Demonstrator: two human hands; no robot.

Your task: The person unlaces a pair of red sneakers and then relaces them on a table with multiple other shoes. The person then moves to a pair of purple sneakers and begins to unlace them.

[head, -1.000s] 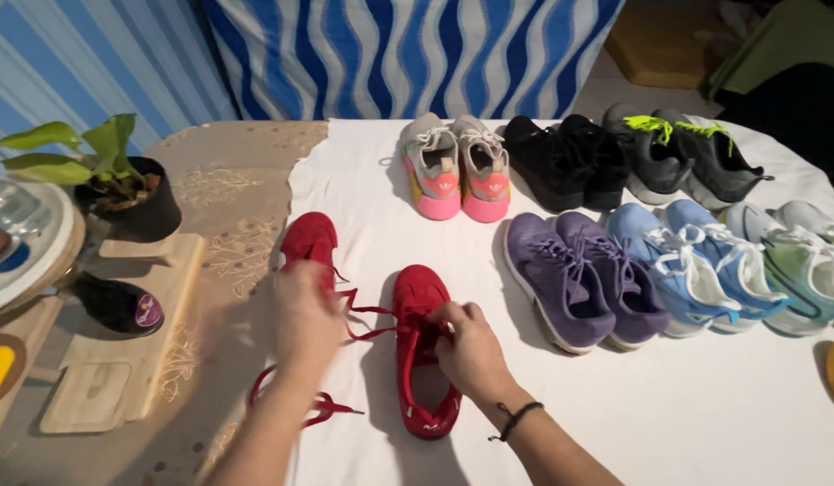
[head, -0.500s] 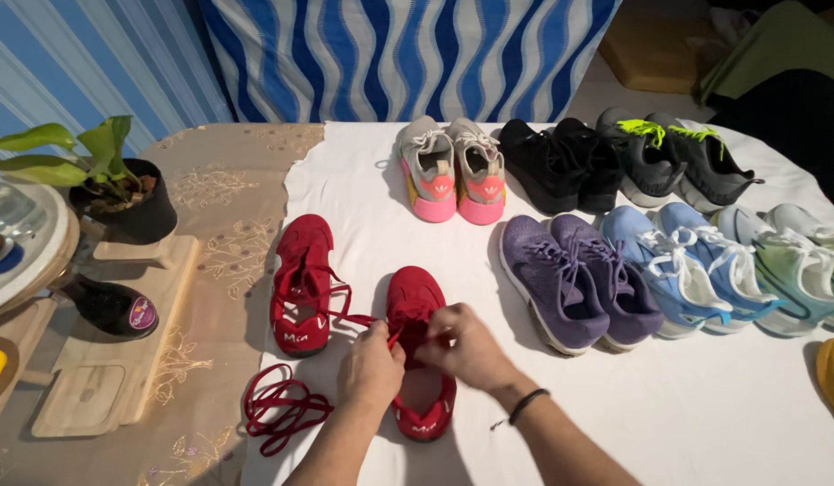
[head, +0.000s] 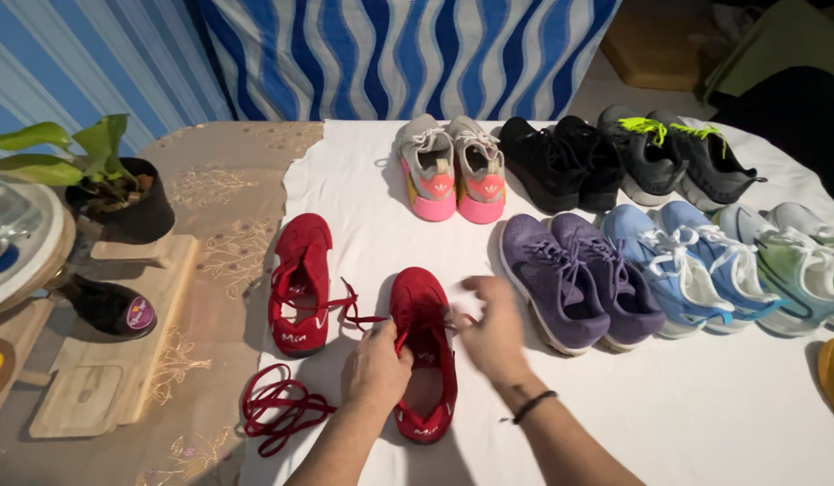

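A red shoe (head: 423, 310) lies toe-away on the white cloth (head: 615, 423) in front of me. My left hand (head: 376, 367) grips its left side by the lace holes. My right hand (head: 494, 335) is just right of the shoe, pinching a red lace end (head: 459, 317) drawn out sideways; it is blurred. The second red shoe (head: 300, 281) lies to the left, its lace trailing towards the first shoe. A loose coil of red lace (head: 277, 414) rests at the cloth's left edge.
Rows of shoe pairs fill the cloth beyond: grey-and-pink (head: 453, 166), black (head: 561, 162), dark grey with neon laces (head: 678, 157), purple (head: 574, 274), blue (head: 696, 265), pale green-blue (head: 799, 256). A potted plant (head: 120, 193) and wooden boards (head: 120, 333) stand left.
My left hand came from the left shoe to the nearer red shoe and gripped it. My right hand has moved right from the shoe's tongue, drawing the lace out.
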